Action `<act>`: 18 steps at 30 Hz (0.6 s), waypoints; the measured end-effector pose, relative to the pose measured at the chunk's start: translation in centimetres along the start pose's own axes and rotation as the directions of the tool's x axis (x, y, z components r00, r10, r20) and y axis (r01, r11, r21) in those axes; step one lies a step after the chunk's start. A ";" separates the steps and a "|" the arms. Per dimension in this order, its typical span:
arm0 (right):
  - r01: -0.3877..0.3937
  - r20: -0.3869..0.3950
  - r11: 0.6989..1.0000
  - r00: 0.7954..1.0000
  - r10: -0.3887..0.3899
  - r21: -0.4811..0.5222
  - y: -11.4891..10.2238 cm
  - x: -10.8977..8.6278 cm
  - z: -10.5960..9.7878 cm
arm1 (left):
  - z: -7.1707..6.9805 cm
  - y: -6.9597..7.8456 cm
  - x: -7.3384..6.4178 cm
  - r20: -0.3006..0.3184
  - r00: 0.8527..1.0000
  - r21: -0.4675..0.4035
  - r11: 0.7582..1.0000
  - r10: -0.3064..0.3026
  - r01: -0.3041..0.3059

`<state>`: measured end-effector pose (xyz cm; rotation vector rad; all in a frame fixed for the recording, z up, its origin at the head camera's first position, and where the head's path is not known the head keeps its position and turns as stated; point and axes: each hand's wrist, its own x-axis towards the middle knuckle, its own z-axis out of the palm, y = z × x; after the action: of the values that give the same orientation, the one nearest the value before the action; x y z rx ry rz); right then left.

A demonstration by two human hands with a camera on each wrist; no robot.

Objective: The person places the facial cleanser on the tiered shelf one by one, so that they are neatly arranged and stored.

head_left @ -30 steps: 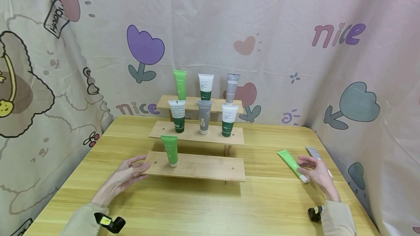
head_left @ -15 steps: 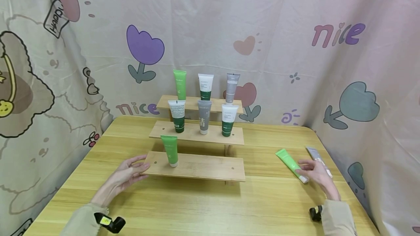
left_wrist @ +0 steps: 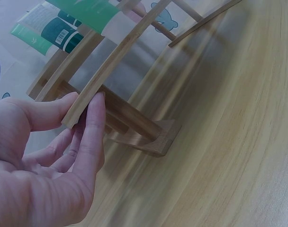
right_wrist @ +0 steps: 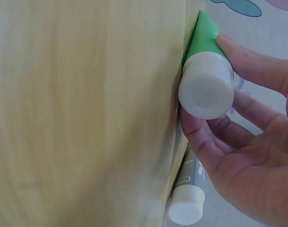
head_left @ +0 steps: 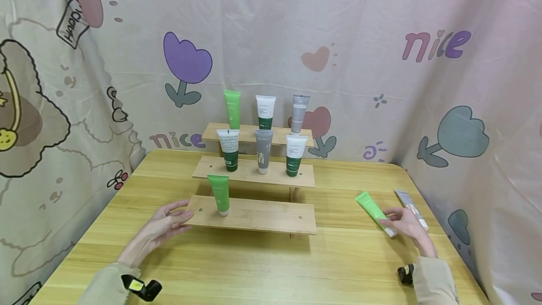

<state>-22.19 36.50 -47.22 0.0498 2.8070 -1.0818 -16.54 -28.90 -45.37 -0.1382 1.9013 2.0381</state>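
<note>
My left hand (head_left: 163, 224) pinches the left end of the lowest board of a three-tier wooden display stand (head_left: 262, 215), thumb on top and fingers beneath in the left wrist view. A green squeeze tube (head_left: 219, 194) stands cap-down near that end. At the right, my right hand (head_left: 407, 226) grips another green squeeze tube (head_left: 371, 207) lying slantwise on the table. In the right wrist view its white cap (right_wrist: 206, 87) faces the camera, with the thumb on one side and fingers on the other. Just beyond lies a grey squeeze tube (head_left: 410, 207) with a white cap.
On the middle tier stand two white-and-green tubes with a grey tube (head_left: 263, 149) between them. The top tier bears a green tube (head_left: 233, 109), a white-and-green tube (head_left: 266, 111) and a grey-lilac tube (head_left: 299, 113). A printed curtain (head_left: 355, 60) hangs behind the wooden table (head_left: 338, 267).
My right hand has come down onto the lying green tube and now grips it; the tube has shifted slightly left. The left hand stays on the stand.
</note>
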 end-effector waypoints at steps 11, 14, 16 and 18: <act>0.016 -0.057 1.000 0.998 -0.015 0.016 -0.4 -0.2 0.5 | 0.1 0.0 0.0 -0.009 1.000 0.015 1.000 -0.005 0.005; 0.044 -0.058 0.999 0.997 -0.043 0.004 -0.6 -0.3 0.6 | 0.1 0.0 0.0 -0.009 1.000 0.014 1.000 -0.006 0.006; 0.068 -0.057 0.998 0.996 -0.068 -0.001 -0.7 -0.3 0.6 | 0.1 0.0 0.0 -0.009 1.000 0.015 1.000 -0.006 0.007; 0.091 -0.058 0.996 0.994 -0.090 0.009 -0.9 -0.3 0.7 | 0.1 0.0 0.0 -0.010 1.000 0.013 1.000 -0.008 0.008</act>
<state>-21.84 35.38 -47.15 -0.0463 2.8796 -1.1339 -16.54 -28.85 -45.34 -0.1530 1.9167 2.0227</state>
